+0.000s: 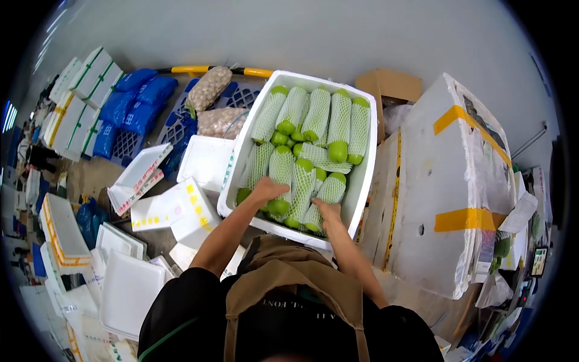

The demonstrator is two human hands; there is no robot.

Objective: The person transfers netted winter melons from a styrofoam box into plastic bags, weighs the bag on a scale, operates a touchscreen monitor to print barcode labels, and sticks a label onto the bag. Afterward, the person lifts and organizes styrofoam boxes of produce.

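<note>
A large white foam box (372,151) holds several long green gourds (339,123) in white foam netting. The upper ones lie side by side, and one rests crosswise near the middle. My left hand (266,190) is at the box's lower left, its fingers against a netted gourd (280,172). At the lower right, my right hand (327,212) touches another netted gourd (332,188), with its fingertips partly hidden at the gourd's side. Between the hands lies one more netted gourd (301,196).
A big white foam container with orange tape (434,175) stands right of the box. Foam boxes and lids (129,292) crowd the left. Behind are net sacks (209,88), blue bags (142,111), a cardboard box (398,84) and a yellow-black rail (258,72).
</note>
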